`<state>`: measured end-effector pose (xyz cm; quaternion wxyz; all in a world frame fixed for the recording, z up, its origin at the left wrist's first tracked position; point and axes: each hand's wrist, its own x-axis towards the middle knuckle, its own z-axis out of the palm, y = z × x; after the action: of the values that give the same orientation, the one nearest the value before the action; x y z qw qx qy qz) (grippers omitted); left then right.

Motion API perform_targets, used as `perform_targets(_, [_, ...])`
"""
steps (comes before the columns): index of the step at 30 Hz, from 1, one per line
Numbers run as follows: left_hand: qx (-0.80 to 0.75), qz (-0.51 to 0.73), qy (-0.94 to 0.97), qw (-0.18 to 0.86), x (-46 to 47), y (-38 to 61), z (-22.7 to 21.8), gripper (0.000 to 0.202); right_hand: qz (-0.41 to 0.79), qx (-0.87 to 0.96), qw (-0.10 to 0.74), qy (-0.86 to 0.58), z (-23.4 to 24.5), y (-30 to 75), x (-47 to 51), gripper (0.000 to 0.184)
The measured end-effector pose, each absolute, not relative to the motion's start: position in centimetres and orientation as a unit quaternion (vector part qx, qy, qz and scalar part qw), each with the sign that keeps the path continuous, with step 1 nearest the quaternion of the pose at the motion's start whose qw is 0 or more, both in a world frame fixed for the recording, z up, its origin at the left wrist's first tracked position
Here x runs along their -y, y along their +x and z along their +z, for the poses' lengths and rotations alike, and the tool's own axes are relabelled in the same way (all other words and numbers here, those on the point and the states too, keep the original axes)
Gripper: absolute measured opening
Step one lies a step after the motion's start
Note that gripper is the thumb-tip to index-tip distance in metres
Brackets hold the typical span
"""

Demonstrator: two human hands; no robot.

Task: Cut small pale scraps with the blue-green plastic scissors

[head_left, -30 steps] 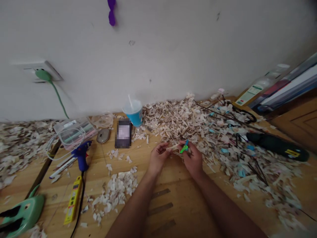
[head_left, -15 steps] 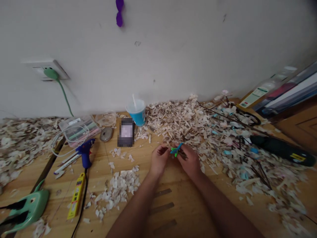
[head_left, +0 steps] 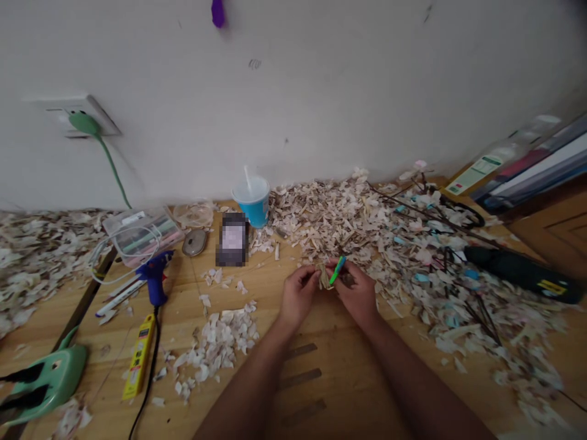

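Note:
Over the wooden table, my left hand (head_left: 297,294) pinches a thin, crinkled brownish flake (head_left: 324,277) between thumb and fingers. Close beside it, my right hand (head_left: 359,292) is closed on a small blue-and-green hand tool (head_left: 338,271), which slants up and to the right. The tool's working end is hidden, and its exact kind cannot be made out. The flake lies between the two hands, right next to the tool. Just beyond my fingers spreads a wide heap of pale dried flakes (head_left: 330,214).
A blue cup with a straw (head_left: 252,205), a blurred dark rectangular item (head_left: 232,240) and a grey oval object (head_left: 194,242) stand behind. Leftward are a blue glue gun (head_left: 156,284), a yellow box (head_left: 138,357) and a green power strip (head_left: 50,382). A dark green cylinder (head_left: 518,274) lies right.
The blue-and-green tool has turned from a flatter, crosswise pose to a steeper slant in my right hand. The brownish flake now shows more clearly between my hands. The view has tilted slightly down.

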<state>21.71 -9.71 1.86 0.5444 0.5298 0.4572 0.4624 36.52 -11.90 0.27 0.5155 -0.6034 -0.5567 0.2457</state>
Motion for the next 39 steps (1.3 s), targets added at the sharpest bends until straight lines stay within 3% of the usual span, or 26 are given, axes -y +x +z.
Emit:
perform_targets(7, [-0.490, 0.452, 0.574, 0.475, 9.8, 21.6, 1.3, 0.016, 0.337, 0.541, 0.507, -0.581, 0.8, 36.3, 12.0, 0.034])
perform_targets(12, [-0.486, 0.444, 0.628, 0.415, 9.9, 21.5, 0.9, 0.019, 0.322, 0.573, 0.466, -0.593, 0.1, 36.2, 11.9, 0.041])
perform_targets(16, [-0.457, 0.455, 0.580, 0.498, 10.0, 22.0, 1.5, 0.018, 0.348, 0.538, 0.496, -0.586, 0.1, 36.0, 11.7, 0.037])
perform_targets(20, [-0.406, 0.488, 0.483, 0.603, 9.9, 22.5, 1.9, 0.032, 0.389, 0.501, 0.531, -0.562, 0.7, 35.9, 11.6, 0.038])
perform_targets(24, [-0.396, 0.507, 0.437, 0.629, 9.7, 22.7, 1.3, 0.030, 0.417, 0.463, 0.542, -0.564, 1.1, 35.8, 11.3, 0.041])
perform_targets(30, [-0.435, 0.529, 0.482, 0.546, 9.4, 22.6, 0.3, 0.025, 0.429, 0.427, 0.564, -0.562, 0.7, 35.8, 11.1, 0.045])
perform_targets(35, [-0.473, 0.463, 0.608, 0.439, 10.0, 22.0, 0.9, 0.033, 0.439, 0.453, 0.563, -0.534, 1.3, 35.2, 11.5, 0.049])
perform_targets(39, [-0.461, 0.445, 0.636, 0.430, 10.4, 21.8, 1.3, 0.035, 0.434, 0.439, 0.572, -0.539, 1.2, 34.8, 11.5, 0.048])
